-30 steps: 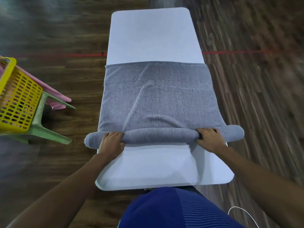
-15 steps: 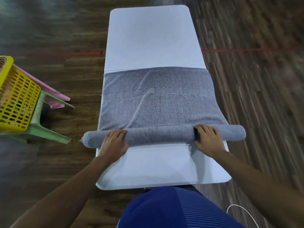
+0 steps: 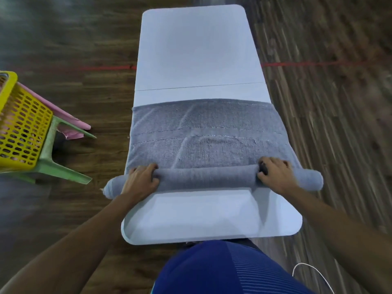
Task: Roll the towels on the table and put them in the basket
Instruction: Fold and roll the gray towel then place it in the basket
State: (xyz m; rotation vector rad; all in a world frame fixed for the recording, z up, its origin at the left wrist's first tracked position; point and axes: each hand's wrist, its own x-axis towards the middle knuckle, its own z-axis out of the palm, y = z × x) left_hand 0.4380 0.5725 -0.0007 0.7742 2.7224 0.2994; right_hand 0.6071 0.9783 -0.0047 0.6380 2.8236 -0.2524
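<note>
A grey towel (image 3: 207,143) lies across the white table (image 3: 199,49), its near part wound into a thick roll (image 3: 207,178) whose ends overhang both table sides. My left hand (image 3: 141,180) grips the roll near its left end, fingers curled over the top. Near the right end, my right hand (image 3: 275,175) grips the roll the same way. A yellow perforated basket (image 3: 19,126) stands at the far left on a green plastic stool (image 3: 55,153).
Pink cloth (image 3: 70,124) hangs out beside the basket. Dark wooden floor surrounds the table, with a red line (image 3: 307,64) across it. A white cable (image 3: 311,274) lies by my right side.
Both hands have gone from pressing flat on the roll to curling over it. The towel's far edge has drawn nearer, baring more table and its seam.
</note>
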